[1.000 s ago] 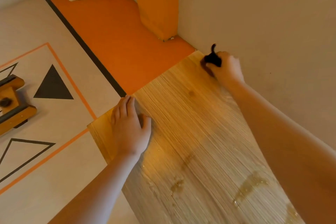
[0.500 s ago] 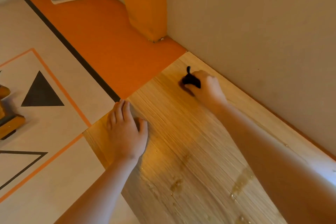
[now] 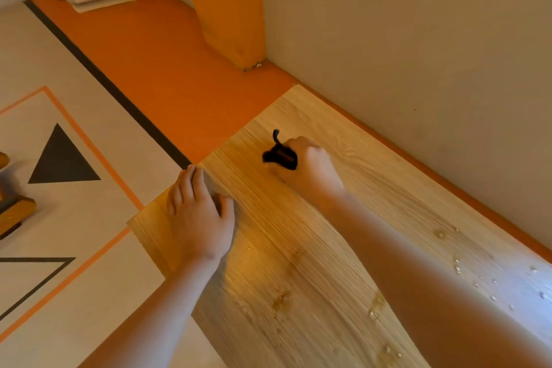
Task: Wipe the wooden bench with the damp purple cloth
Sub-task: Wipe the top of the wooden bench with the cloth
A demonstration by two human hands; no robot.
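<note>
The wooden bench [image 3: 313, 248] runs from the lower right to its far end at the middle of the view, along the wall. My right hand [image 3: 310, 169] is closed on a small dark purple cloth [image 3: 280, 157], bunched up and pressed on the bench top near the far end. Most of the cloth is hidden in my fist; a thin tail sticks up from it. My left hand [image 3: 198, 210] lies flat on the bench's left edge near the far corner, fingers together, holding nothing. Water drops and wet streaks sit on the wood nearer to me.
A beige wall [image 3: 418, 54] runs along the bench's right side. An orange pillar [image 3: 227, 3] stands beyond the bench end. Left is a floor with orange strip [image 3: 143, 63], black triangles and lines. A wooden object [image 3: 15, 212] lies at the left edge.
My right hand has drawn the cloth away from the wall corner, toward the left and nearer to my left hand. The left hand has stayed on the bench edge.
</note>
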